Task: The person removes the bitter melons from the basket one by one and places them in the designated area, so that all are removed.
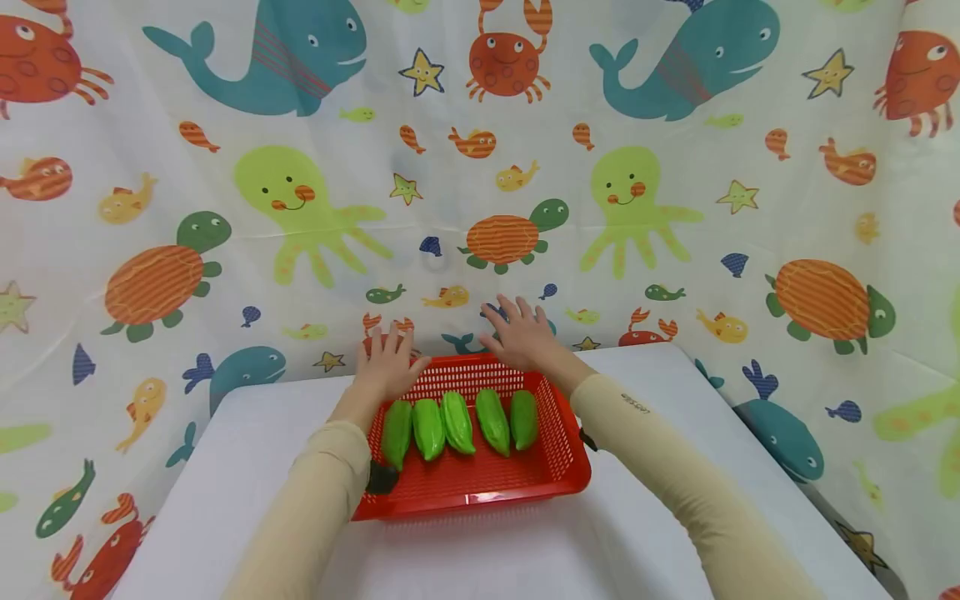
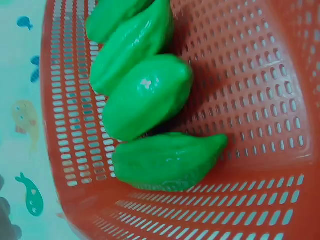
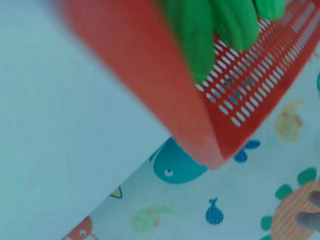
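The red basket sits on the tabletop, at 6 o'clock in the head view. Inside it, five glossy green vegetables stand in a row, fanning from 10 o'clock to 2 o'clock of the basket's middle, with a gap after the third from the left. The left wrist view shows four of them, the lowest with its narrow tip towards 3 o'clock; slots pierce the basket's floor and walls.

At the basket's 10 o'clock corner is the left hand, grip spread. The right hand is at 1 o'clock, by the far rim, its grip spread too. Whether either touches the rim, I cannot tell. Beige sleeves cover both forearms, which reach in from 7 and 5 o'clock.

Beyond the tabletop, a white cloth printed with whales, crabs, octopuses and turtles sweeps from 9 o'clock through 12 to 3.
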### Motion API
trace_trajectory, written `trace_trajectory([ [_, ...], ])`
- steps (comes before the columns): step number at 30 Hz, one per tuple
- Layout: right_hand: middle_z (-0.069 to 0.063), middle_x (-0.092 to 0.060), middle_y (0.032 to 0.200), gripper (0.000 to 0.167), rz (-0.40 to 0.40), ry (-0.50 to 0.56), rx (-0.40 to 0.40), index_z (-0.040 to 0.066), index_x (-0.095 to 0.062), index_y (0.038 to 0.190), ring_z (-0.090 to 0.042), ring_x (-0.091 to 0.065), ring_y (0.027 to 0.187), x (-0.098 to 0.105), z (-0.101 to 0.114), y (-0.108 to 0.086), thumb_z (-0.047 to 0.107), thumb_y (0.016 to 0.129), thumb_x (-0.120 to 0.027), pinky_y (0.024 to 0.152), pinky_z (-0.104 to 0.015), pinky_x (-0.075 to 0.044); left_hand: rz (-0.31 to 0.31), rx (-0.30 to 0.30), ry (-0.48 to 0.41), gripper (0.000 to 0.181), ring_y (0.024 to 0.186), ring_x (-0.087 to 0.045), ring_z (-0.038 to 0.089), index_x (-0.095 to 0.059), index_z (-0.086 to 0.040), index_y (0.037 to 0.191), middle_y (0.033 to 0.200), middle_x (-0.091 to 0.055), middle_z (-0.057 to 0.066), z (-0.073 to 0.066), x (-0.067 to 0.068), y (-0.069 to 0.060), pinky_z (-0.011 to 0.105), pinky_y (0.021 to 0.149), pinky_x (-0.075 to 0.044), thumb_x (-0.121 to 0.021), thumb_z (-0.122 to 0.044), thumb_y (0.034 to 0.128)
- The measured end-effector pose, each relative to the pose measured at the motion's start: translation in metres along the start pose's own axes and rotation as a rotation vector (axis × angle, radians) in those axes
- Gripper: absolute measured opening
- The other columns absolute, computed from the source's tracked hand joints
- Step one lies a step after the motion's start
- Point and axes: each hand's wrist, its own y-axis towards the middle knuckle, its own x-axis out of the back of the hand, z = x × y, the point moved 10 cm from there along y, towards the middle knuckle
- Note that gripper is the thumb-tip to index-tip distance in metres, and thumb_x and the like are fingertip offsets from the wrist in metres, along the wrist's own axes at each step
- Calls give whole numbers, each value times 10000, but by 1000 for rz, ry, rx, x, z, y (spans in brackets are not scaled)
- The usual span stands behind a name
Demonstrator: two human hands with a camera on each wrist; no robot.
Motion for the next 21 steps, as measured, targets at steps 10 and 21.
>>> trace_trajectory([
  [10,-104,-261,1584,622,-37,-22,148,192,-290,1548,-353,-262,1428,-13,7,-44,504,1020,-395,1134,-571,-246,37,-232,-101,599,1417,-161,508,-354,24,1482,1530,-271,293,-22,2,-33,656,1112,-186,-505,-325,1018],
  [21,-143,-341,1540,616,-89,172,141,129,-331,1528,-371,-321,1397,-2,-3,-64,444,1014,-457,1110,-601,-271,-57,-305,-292,446,1264,-477,414,-564,-1,1329,1323,-562,204,0,19,-55,595,1037,-378,-618,-260,969],
])
